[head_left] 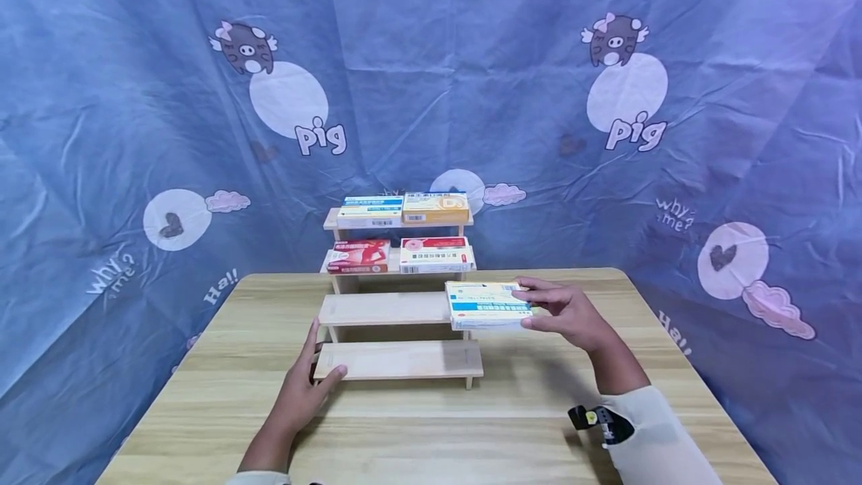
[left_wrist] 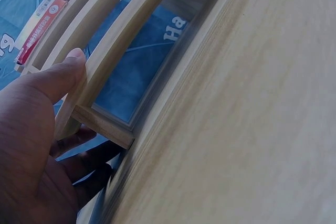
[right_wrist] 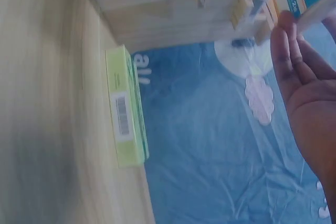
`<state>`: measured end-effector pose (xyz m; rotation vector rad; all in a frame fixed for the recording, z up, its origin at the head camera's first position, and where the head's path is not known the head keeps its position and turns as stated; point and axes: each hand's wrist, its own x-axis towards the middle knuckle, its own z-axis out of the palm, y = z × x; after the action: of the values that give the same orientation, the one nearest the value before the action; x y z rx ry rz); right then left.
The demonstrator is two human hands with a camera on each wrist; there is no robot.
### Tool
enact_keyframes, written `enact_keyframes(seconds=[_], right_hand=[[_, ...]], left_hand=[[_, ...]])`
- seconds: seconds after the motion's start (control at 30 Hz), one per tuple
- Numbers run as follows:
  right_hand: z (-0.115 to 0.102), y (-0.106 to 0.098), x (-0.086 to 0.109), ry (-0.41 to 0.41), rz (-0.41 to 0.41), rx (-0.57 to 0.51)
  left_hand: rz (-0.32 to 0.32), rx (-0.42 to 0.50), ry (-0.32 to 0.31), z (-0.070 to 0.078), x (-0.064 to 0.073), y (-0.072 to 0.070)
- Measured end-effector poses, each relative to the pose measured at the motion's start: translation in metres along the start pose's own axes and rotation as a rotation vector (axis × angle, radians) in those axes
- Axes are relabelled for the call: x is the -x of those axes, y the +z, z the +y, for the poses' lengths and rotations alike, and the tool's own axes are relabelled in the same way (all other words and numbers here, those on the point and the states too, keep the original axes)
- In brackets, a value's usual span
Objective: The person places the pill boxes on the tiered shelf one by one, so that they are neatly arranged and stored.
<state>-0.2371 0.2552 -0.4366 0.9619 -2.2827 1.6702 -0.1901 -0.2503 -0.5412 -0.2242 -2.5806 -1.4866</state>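
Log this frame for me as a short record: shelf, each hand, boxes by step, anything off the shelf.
Shelf: wooden four-step shelf on a table
Left hand: grips the lowest step's left end
Right hand: holds a white-and-blue carton by the third step's right end; contact with it unclear
Top step: blue-and-white box, yellow box
Second step: red box, red-and-white box
Off shelf: green box on the table
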Motion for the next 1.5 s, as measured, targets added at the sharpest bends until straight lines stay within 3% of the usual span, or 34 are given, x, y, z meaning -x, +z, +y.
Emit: enact_keyframes(seconds=[0.3,0.7,0.93,1.5], right_hand=[[-0.008,0.029,-0.015,0.043,-0.059,0.089],[-0.008,0.066,-0.030,0.051,-0.059,0.128],[-0.009,0.088,-0.040,0.034,-0.060,0.141],[-0.010,0.117,-0.058,0.028,-0.093,0.147]], left_hand=[[0.011,-0.013,-0.010,-0.003,0.000,0.001],[0.010,-0.032,0.009,-0.002,0.000,0.003],[0.017,-0.034,-0.017,-0.001,0.000,0.003],[0.009,-0.029,-0.028,0.003,0.000,0.002]])
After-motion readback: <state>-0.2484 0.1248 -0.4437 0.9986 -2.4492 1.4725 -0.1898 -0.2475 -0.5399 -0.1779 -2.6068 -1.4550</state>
